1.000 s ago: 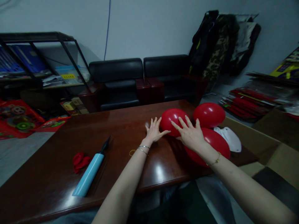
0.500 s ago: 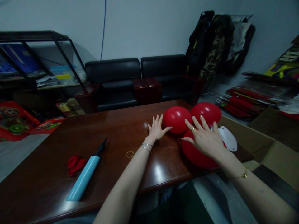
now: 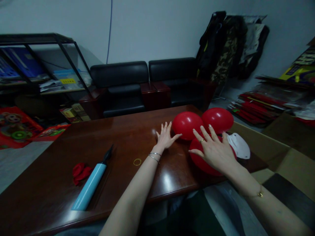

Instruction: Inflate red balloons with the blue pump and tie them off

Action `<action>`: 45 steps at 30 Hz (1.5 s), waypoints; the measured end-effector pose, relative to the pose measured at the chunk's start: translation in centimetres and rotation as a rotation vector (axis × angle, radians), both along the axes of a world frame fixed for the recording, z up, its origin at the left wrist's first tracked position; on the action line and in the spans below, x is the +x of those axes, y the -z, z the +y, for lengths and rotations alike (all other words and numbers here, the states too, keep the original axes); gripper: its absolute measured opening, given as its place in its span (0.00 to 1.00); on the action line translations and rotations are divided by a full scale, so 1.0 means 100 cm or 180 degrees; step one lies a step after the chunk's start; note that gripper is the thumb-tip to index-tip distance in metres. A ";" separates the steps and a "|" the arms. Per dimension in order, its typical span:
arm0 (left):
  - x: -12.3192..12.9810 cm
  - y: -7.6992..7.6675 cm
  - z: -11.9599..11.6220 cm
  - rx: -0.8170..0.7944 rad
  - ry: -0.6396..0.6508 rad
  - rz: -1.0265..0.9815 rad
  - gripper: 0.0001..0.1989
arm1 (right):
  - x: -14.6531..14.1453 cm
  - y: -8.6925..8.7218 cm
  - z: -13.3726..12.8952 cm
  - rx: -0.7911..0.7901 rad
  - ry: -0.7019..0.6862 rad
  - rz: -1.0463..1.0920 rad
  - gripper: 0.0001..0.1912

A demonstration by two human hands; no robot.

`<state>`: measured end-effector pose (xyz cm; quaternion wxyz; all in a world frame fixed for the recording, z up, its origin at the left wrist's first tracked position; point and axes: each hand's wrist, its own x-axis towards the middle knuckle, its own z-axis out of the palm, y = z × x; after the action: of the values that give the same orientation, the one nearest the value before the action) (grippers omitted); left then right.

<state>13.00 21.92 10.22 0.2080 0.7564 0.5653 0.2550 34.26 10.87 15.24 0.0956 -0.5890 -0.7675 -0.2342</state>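
Three inflated red balloons rest together at the right of the brown table (image 3: 118,137): a left one (image 3: 187,123), a far right one (image 3: 219,118) and a near one (image 3: 200,160). My left hand (image 3: 166,137) has its fingers spread beside the left balloon, the thumb close to its lower edge. My right hand (image 3: 215,149) lies open over the near balloon and hides part of it. Behind the right hand is a white mask-like item (image 3: 238,145). A thin yellow ring (image 3: 137,162), perhaps a rubber band, lies left of my left forearm.
A light blue hand pump (image 3: 91,186) with a black nozzle lies at the left, beside limp red balloons (image 3: 80,173). An open cardboard box (image 3: 283,160) stands against the table's right side. Black sofas (image 3: 120,75) line the wall beyond.
My right hand has shifted slightly left and down, and the near balloon has moved a little left with it. My left hand stays nearly still.
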 end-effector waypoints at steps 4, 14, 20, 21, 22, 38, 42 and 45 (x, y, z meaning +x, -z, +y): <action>-0.004 -0.001 0.000 -0.0012 -0.0039 -0.0006 0.49 | -0.008 -0.002 -0.002 -0.0038 -0.0020 -0.0025 0.40; -0.013 0.000 -0.003 0.0010 -0.0062 0.0000 0.49 | -0.035 -0.006 -0.009 -0.0085 -0.0156 -0.0009 0.42; -0.022 0.000 -0.007 0.0100 -0.0126 0.0097 0.46 | -0.056 -0.003 -0.012 -0.0168 -0.0267 0.0003 0.42; -0.024 0.001 -0.008 0.0109 -0.0140 0.0110 0.45 | -0.059 -0.001 -0.012 -0.0174 -0.0286 0.0004 0.42; -0.026 0.001 -0.008 0.0115 -0.0156 0.0120 0.44 | -0.062 0.000 -0.011 -0.0172 -0.0308 0.0010 0.42; -0.085 0.015 -0.055 0.0691 -0.0674 0.0798 0.45 | -0.102 0.020 -0.001 -0.0184 -0.0601 0.0131 0.43; -0.121 0.021 -0.090 0.0855 -0.0888 0.1070 0.44 | -0.122 0.042 -0.002 -0.0216 -0.0732 0.0165 0.44; -0.153 0.022 -0.122 0.0861 -0.0995 0.1196 0.44 | -0.143 0.063 -0.007 -0.0261 -0.0860 0.0240 0.43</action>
<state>-2.33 9.76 8.04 -0.0452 0.7150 0.6646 0.2123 19.93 10.13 8.98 0.1309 -0.4922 -0.8446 -0.1653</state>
